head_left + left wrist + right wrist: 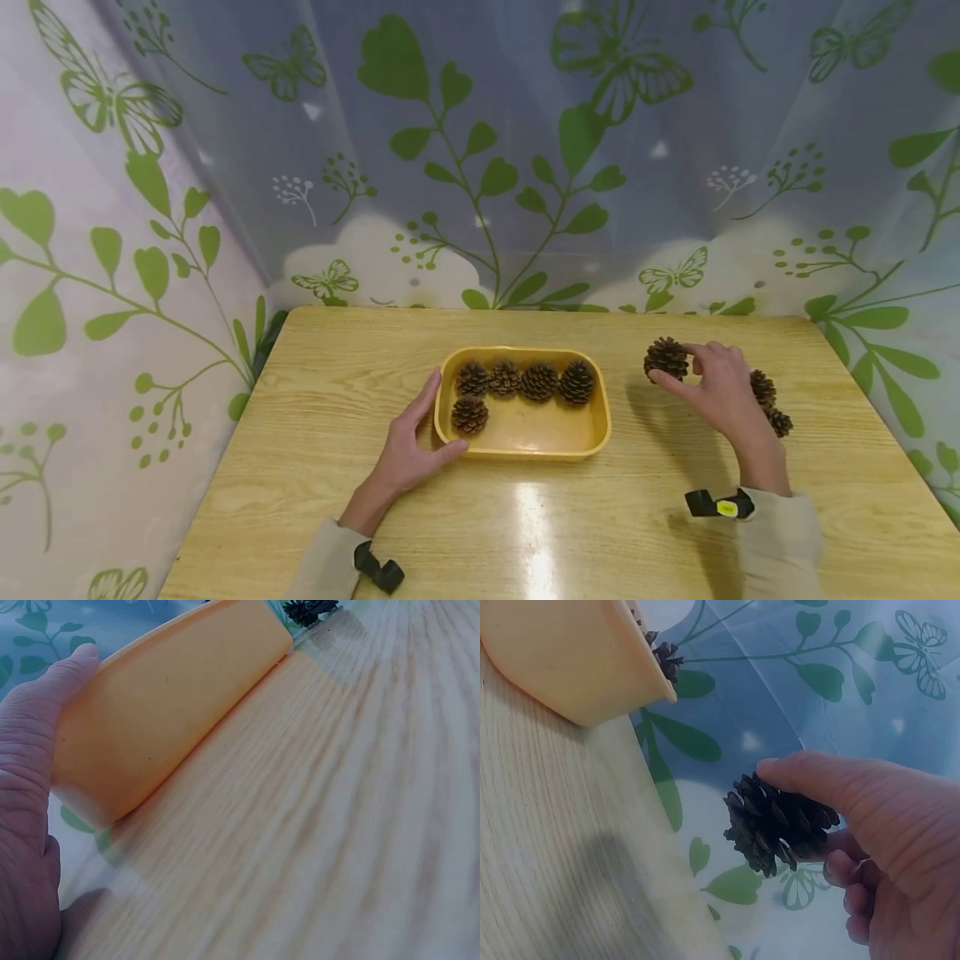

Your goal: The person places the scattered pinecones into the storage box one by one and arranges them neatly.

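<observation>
A yellow plastic box [525,454] stands on the wooden table with several pine cones [538,382] inside, most of them in a row along its far wall. My left hand [411,450] holds the box by its left end, thumb at the near rim and fingers along the side wall. To the right of the box, my right hand [722,392] pinches a brown pine cone [776,823] between thumb and fingers, raised above the table. Two more pine cones [762,388] lie beyond my right wrist, partly hidden by it.
The wooden table [300,375] reaches back to a curtain [510,125] printed with green leaves and butterflies, which also hangs along the left side. A shadow of the right hand falls on the tabletop between the box and the right arm.
</observation>
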`<action>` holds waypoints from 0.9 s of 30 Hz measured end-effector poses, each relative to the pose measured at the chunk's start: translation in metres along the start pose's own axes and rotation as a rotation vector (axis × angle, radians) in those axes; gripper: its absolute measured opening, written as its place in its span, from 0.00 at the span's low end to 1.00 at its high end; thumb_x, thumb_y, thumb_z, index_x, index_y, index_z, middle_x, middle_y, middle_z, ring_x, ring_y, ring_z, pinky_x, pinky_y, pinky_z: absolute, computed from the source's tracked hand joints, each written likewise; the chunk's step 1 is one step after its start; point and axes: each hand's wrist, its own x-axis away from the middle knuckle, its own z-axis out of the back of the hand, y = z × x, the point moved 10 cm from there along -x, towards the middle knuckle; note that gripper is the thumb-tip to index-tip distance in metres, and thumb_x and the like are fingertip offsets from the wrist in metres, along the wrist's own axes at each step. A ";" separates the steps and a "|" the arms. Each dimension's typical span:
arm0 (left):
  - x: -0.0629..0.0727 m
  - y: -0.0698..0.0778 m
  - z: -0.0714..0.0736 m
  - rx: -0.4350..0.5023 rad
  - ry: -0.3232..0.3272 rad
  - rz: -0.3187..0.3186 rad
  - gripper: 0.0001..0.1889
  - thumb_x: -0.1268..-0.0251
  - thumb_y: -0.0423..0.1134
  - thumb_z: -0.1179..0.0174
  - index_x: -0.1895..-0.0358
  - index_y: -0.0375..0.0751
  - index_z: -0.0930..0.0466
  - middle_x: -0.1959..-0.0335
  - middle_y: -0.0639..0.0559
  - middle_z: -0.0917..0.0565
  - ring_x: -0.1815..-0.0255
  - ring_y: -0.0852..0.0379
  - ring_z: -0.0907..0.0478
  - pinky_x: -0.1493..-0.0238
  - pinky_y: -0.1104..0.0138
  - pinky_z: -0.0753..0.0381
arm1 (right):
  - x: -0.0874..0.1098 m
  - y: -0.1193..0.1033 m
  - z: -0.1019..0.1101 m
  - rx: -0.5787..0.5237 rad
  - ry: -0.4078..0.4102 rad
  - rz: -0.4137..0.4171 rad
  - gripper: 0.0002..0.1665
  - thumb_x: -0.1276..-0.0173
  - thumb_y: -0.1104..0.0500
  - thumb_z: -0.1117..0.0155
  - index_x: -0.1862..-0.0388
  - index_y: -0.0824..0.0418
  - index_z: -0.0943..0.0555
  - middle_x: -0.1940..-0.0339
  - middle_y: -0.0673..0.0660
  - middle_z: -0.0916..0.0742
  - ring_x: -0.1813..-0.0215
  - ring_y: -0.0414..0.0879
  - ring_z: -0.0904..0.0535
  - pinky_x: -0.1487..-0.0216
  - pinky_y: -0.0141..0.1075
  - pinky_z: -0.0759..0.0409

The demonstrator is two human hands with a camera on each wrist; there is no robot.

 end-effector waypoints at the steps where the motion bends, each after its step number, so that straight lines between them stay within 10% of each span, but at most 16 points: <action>1: 0.000 0.000 0.000 -0.001 -0.001 -0.003 0.54 0.45 0.32 0.22 0.18 0.27 0.47 0.19 0.29 0.43 0.17 0.34 0.47 0.21 0.74 0.49 | 0.000 -0.001 0.000 -0.004 0.000 0.002 0.45 0.30 0.41 0.27 0.36 0.80 0.23 0.71 0.64 0.24 0.65 0.55 0.37 0.57 0.48 0.46; 27: 0.000 -0.004 -0.001 0.008 -0.005 0.012 0.55 0.46 0.33 0.22 0.18 0.29 0.47 0.18 0.32 0.43 0.17 0.36 0.48 0.21 0.73 0.49 | -0.003 -0.036 -0.002 -0.104 -0.010 0.045 0.43 0.33 0.43 0.24 0.36 0.76 0.22 0.70 0.58 0.27 0.60 0.55 0.38 0.59 0.46 0.45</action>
